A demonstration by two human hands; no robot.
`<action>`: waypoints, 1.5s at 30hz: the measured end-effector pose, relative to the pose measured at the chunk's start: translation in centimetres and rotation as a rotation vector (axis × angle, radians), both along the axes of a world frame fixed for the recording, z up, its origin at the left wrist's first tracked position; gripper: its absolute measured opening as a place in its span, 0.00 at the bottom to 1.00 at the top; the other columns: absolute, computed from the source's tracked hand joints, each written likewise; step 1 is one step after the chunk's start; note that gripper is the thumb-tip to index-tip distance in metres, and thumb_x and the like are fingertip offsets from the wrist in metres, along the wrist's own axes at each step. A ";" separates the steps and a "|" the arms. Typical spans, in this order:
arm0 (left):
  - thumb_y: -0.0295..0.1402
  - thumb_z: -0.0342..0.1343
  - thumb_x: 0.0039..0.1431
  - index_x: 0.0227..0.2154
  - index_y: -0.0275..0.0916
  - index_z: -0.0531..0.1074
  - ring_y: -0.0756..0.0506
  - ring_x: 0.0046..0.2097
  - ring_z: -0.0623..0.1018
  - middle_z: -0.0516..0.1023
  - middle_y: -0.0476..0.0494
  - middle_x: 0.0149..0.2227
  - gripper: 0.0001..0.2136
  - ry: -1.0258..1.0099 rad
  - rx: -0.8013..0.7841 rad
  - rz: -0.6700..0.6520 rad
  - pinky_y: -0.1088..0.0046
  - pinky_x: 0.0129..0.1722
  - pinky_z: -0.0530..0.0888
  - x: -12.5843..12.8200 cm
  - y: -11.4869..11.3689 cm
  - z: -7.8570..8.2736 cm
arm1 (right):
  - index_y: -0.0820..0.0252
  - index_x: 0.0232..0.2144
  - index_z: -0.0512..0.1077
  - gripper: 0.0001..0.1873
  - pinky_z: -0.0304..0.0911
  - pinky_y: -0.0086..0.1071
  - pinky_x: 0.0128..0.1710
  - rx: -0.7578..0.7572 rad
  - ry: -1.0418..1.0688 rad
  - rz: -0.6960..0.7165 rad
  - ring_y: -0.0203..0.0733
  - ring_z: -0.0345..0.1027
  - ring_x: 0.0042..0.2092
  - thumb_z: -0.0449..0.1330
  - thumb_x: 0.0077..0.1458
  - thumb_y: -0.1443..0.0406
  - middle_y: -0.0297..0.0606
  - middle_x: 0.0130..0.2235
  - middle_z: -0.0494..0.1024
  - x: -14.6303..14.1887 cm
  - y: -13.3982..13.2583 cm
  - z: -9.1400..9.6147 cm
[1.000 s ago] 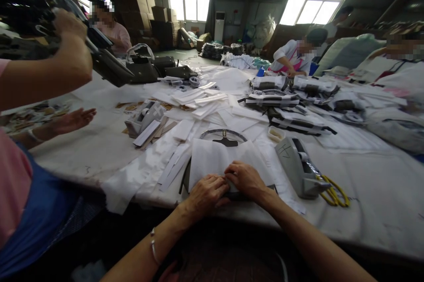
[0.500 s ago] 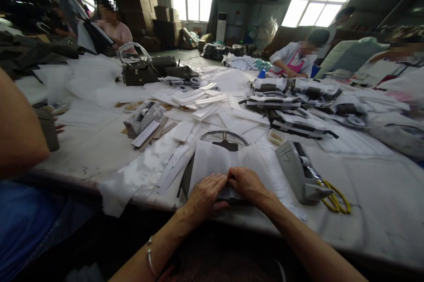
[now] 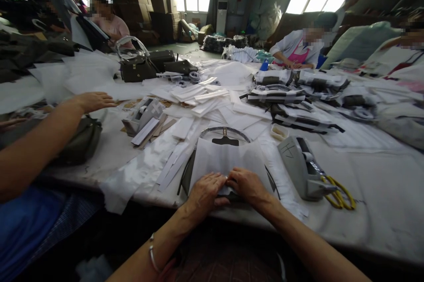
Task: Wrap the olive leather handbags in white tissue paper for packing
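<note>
Left hand (image 3: 205, 191) and right hand (image 3: 247, 185) lay palm-down, fingers closed together and tips meeting, pressing the white paper sheet (image 3: 225, 160) over the dark flat handbag (image 3: 225, 142) at the pale worktable's (image 3: 364, 211) near edge; smoothing evenly outward from centre would likely keep the fold crisp.

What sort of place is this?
Probably a handbag packing workshop: people sit round a long table covered in white wrapping paper, with dark handbags, tape dispensers, and stacked cardboard boxes behind.

Tape dispenser (image 3: 300, 168) right of wrapped bag (image 3: 225, 158)
</note>
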State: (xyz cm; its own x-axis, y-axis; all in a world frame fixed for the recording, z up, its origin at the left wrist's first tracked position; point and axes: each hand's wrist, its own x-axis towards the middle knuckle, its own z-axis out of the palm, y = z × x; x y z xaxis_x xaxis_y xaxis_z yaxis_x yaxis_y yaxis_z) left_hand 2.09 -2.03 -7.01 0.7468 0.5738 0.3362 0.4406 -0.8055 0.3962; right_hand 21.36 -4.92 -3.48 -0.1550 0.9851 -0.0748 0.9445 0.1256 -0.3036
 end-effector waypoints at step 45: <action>0.23 0.48 0.64 0.41 0.36 0.70 0.42 0.44 0.77 0.76 0.40 0.40 0.07 0.081 0.055 0.200 0.62 0.48 0.75 5.3 5.8 0.2 | 0.60 0.52 0.73 0.21 0.64 0.31 0.51 0.090 0.204 -0.193 0.42 0.72 0.52 0.50 0.59 0.68 0.42 0.51 0.78 -1.6 5.7 6.3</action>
